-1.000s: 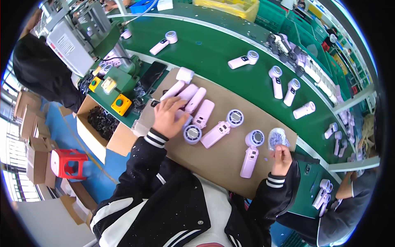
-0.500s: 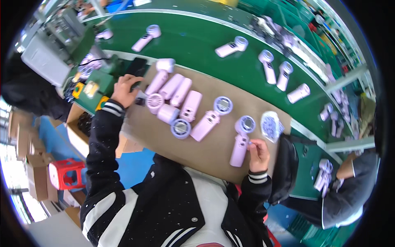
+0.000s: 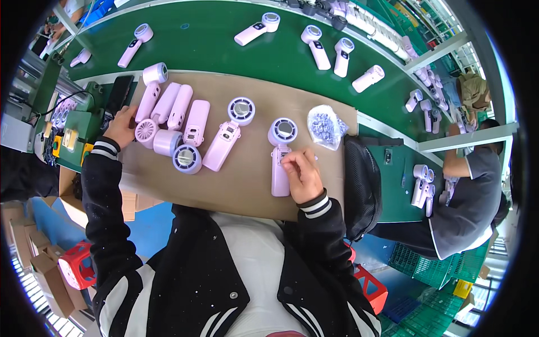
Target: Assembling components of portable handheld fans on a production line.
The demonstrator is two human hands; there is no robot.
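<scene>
Fingers (image 3: 297, 158) of our right hand (image 3: 306, 178) were drawn together at the tips over the handle of a pink handheld fan (image 3: 278, 175), which lay at about four o'clock on the brown-topped table (image 3: 247, 191). Its handle pointed to six o'clock, toward us, presumably so that the small dark openings in it faced up within easy reach. Whether those tips pinched some small part, we could not tell; the hand hid part of the handle. At two o'clock, just beside the fan's head, sat a see-through bag of bluish pieces (image 3: 324, 126), probably kept there for the right hand's convenience. Our left hand (image 3: 120, 129) was at nine o'clock, beside a group of pink fans (image 3: 180, 106) that lay close together, likely to save room. Its fingers looked partly curled, but we could not tell whether they gripped anything, their tips being lost near a dark flat slab (image 3: 118, 94). The picture's rim cut off a grey machine (image 3: 17, 133) at nine o'clock, and a co-worker's hands, at three, were hard to make out.
</scene>
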